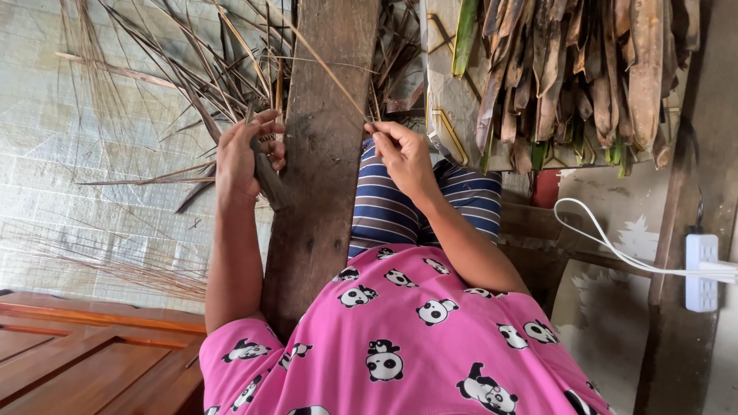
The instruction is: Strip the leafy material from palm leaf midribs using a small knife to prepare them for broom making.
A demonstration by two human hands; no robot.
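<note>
- Floor (69, 92) of pale tiles on the far left, thin dry strands scattered across it
- wooden panel (84, 357) in bottom-left corner, reddish brown
- dry palm leaves (207, 69) fan out at upper left, above and behind the left hand
- left hand (244, 157) closed around a dark knife-like blade (267, 175); blade runs down past the palm, just beside the plank edge; fingers curled tight, tip end hidden among the leaves
- wooden plank (319, 154) runs from top of view down to the lap, between the two hands, dark and weathered
- thin leaf rib (327, 69) crosses the plank diagonally, lower end pinched in the right hand
- right hand (403, 157) pinched shut, thumb and fingertips on the rib end, right at the plank's right edge, above the striped cloth (400, 211) on the knee
- pink panda-print shirt (407, 338) fills bottom centre
- bundle of brown and green leaf sheaths (569, 77) at upper right, lying on a patterned board, well apart from both hands
- white cable (607, 242) runs to a white power strip (701, 273) on the right post
</note>
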